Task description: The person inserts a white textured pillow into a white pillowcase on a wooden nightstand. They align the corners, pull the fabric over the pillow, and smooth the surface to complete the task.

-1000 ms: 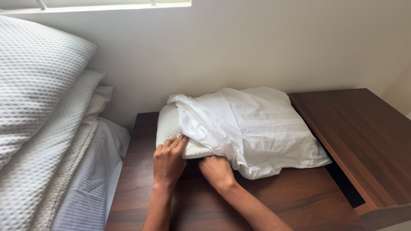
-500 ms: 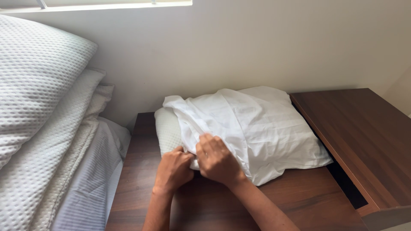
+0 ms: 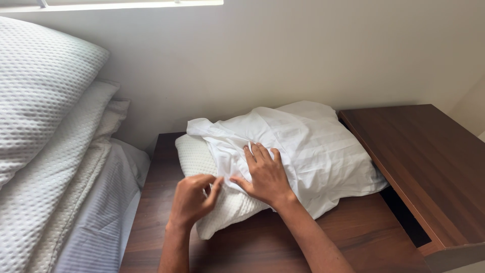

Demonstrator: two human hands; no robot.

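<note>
- White cotton pillowcase (image 3: 308, 146) is lying half over a textured pillow (image 3: 202, 162) on the dark wooden bedside table (image 3: 273, 242); the pillow's left end is sticking out bare.
- I am keeping my right hand (image 3: 265, 177) flat and spread on the pillowcase, pressing it, gripping nothing.
- My left hand (image 3: 194, 199) is curling; thumb and fingers are pinching the case's open edge, just left of the right hand.
- The pillow's long axis is running left to right, so the bare end is lying left and far of my left hand, which is nearer to it.
- More pillows (image 3: 40, 101) are stacking on the bed at far left.
</note>
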